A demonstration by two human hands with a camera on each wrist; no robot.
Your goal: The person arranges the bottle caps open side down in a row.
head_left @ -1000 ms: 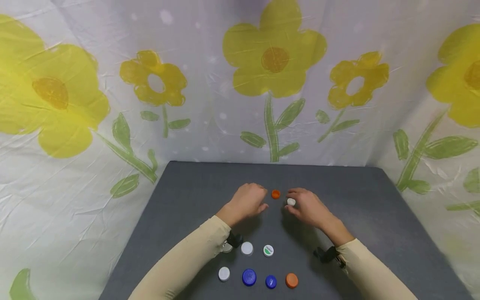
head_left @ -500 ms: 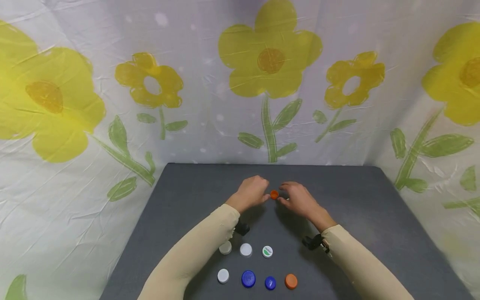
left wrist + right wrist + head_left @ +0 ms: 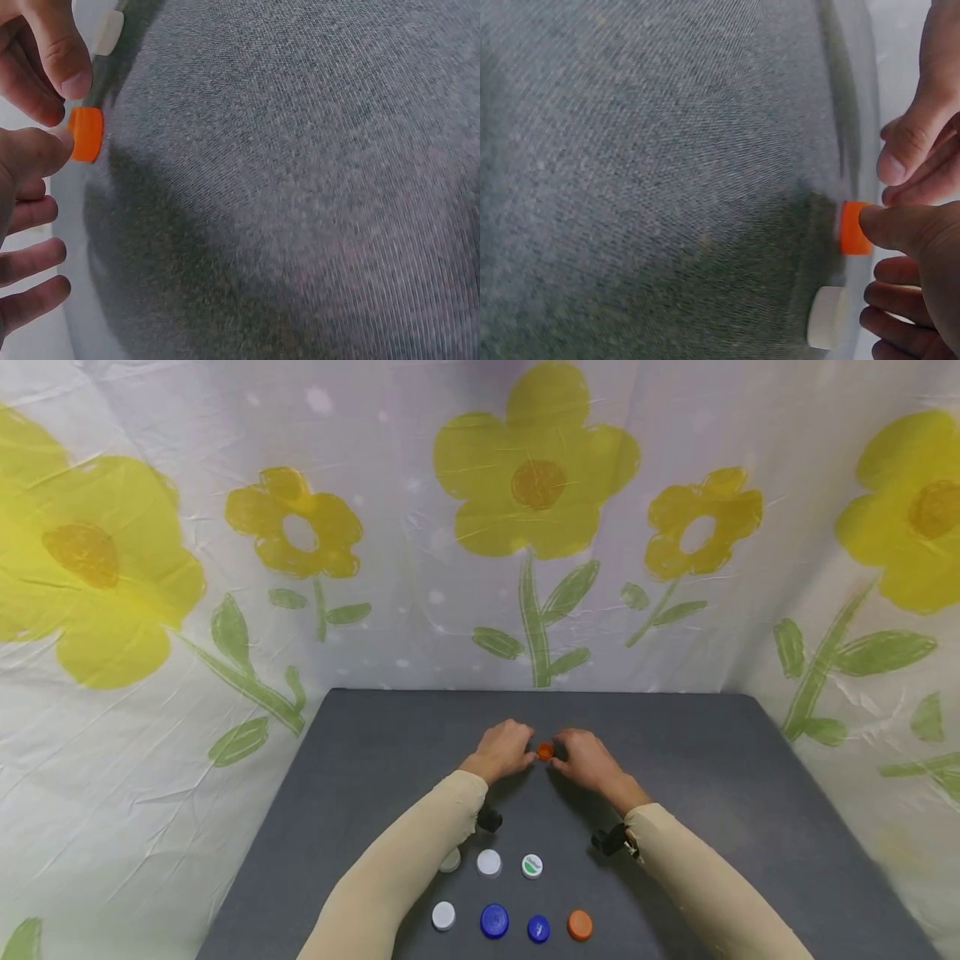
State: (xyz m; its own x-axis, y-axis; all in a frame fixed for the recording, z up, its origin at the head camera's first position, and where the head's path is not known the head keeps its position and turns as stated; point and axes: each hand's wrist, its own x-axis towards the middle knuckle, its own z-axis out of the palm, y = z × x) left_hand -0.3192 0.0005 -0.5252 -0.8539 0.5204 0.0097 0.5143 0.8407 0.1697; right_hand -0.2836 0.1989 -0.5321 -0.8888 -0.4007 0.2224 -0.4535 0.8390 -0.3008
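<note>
An orange bottle cap (image 3: 545, 751), hollow side up, lies on the dark table between both hands. My left hand (image 3: 504, 750) is at its left; in the left wrist view its thumb (image 3: 49, 150) overlaps the cap's edge, with the other fingers spread loosely. From the right comes my right hand (image 3: 588, 760), its thumb (image 3: 900, 226) in front of the cap in the right wrist view. Whether either thumb touches the cap, I cannot tell. A white bottle cap (image 3: 826, 318) stands on the table by the right fingers; the right hand hides it in the head view.
Nearer the front lie more caps: a white one (image 3: 489, 862), a white-and-green one (image 3: 532, 866), a large blue one (image 3: 494, 921), a small blue one (image 3: 538, 928) and an orange one (image 3: 580, 925) among them. A flower-printed curtain (image 3: 405, 568) surrounds the table (image 3: 675, 743).
The right hand has moved left, away from the white cap to the orange cap. The left hand has come slightly closer to it. The head view has shifted a little.
</note>
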